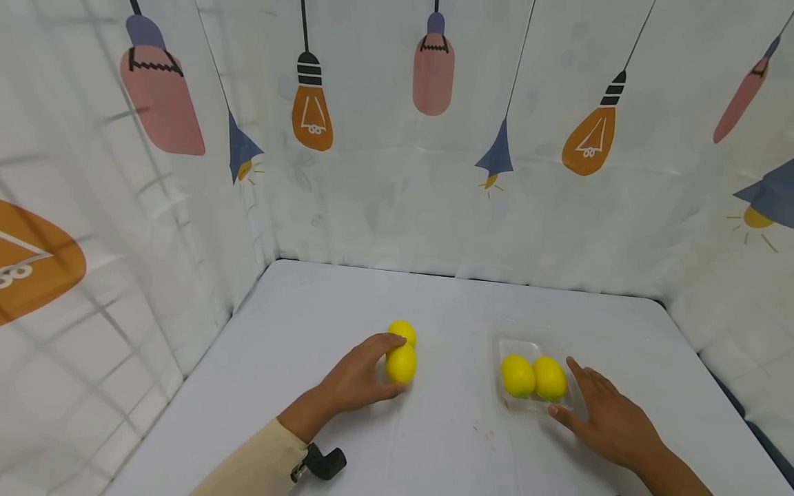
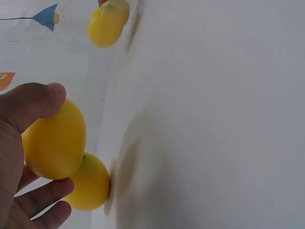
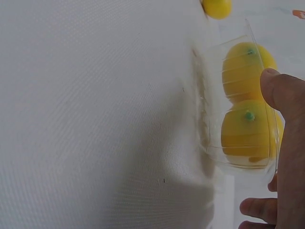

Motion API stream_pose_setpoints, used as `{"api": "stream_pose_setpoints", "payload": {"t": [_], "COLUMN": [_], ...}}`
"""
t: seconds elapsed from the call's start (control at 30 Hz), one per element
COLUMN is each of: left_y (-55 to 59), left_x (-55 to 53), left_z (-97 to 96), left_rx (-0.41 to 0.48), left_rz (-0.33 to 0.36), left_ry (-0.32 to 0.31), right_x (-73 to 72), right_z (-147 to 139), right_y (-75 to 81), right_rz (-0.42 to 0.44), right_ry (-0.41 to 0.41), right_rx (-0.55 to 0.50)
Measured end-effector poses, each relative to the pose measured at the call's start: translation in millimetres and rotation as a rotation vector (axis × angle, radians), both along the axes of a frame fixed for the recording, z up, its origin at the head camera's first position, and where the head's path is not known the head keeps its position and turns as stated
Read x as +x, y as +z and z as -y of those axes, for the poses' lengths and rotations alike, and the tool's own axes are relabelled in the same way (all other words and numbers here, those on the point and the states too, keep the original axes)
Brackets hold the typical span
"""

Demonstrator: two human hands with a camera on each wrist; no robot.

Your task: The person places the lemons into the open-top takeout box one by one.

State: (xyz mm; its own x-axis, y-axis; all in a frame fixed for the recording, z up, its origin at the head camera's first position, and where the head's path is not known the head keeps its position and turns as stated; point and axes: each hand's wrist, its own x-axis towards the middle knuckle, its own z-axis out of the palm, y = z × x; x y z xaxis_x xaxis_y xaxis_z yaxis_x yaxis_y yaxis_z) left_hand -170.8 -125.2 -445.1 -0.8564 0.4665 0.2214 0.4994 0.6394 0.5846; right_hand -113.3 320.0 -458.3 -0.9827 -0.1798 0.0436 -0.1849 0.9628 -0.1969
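Note:
My left hand holds a yellow lemon between thumb and fingers; in the left wrist view this lemon appears raised off the table. Just behind it a second lemon rests on the table, its green stem spot partly showing in the left wrist view. To the right, a clear plastic tray contains two lemons side by side, the left one and the right one. Beside the tray's right end is my right hand, fingers spread, its thumb at the rim.
A white-covered table lies beneath everything. Pale curtains printed with lamps and bulbs enclose its back and sides. Bare tabletop separates the left-hand lemons from the tray. A dark clip-like device sits at the left wrist.

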Motion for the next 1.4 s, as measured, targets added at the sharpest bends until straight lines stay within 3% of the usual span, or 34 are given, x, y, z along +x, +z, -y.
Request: {"api": "stream_pose_setpoints", "payload": {"t": [0.47,1.03,1.4], "left_y": [4.1,14.6,17.2], "left_x": [-14.6,-27.7,-37.5], "left_z": [-16.4,-47.1,-64.5], "left_rx": [0.014,0.027,-0.021], "left_rz": [-0.04,-0.026,-0.004], "left_ry": [-0.025,-0.058,-0.084], "right_x": [-4.5,-2.9,-3.6], "right_z": [0.2,0.1,-1.4], "right_y": [-0.2,-1.4,-1.2], "right_rz": [-0.018,0.02,0.021], "right_ry": [0.016,-0.005,-0.006], "right_rx": [0.006,0.013,0.019]}}
